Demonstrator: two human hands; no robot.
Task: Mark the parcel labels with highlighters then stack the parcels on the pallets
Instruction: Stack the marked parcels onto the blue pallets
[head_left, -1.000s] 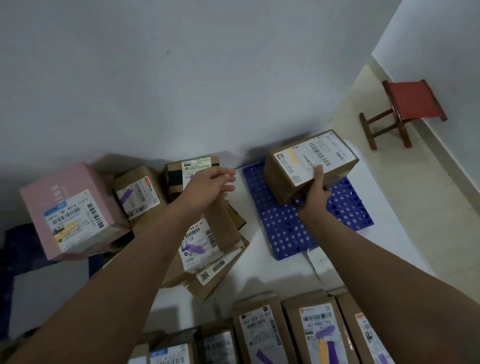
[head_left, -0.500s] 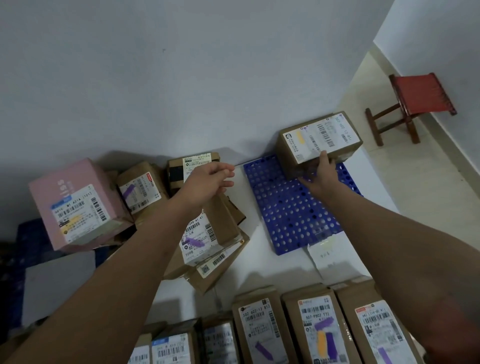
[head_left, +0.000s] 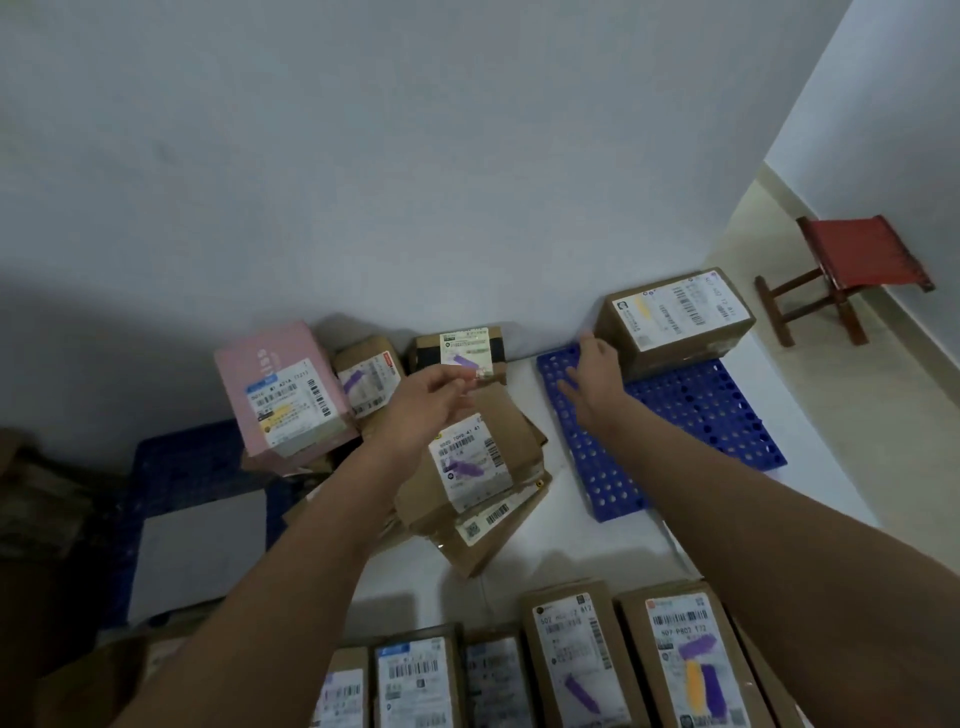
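Stacking is the step in hand: a brown box (head_left: 675, 317), its label streaked yellow, sits on the blue pallet (head_left: 691, 415) at two o'clock. The right hand (head_left: 592, 379) lies flat and empty just beside it. The left hand (head_left: 421, 410) hovers, loosely curled, holding nothing (as far as shows). Next, likely fetch another marked parcel (head_left: 685, 665) from five o'clock.
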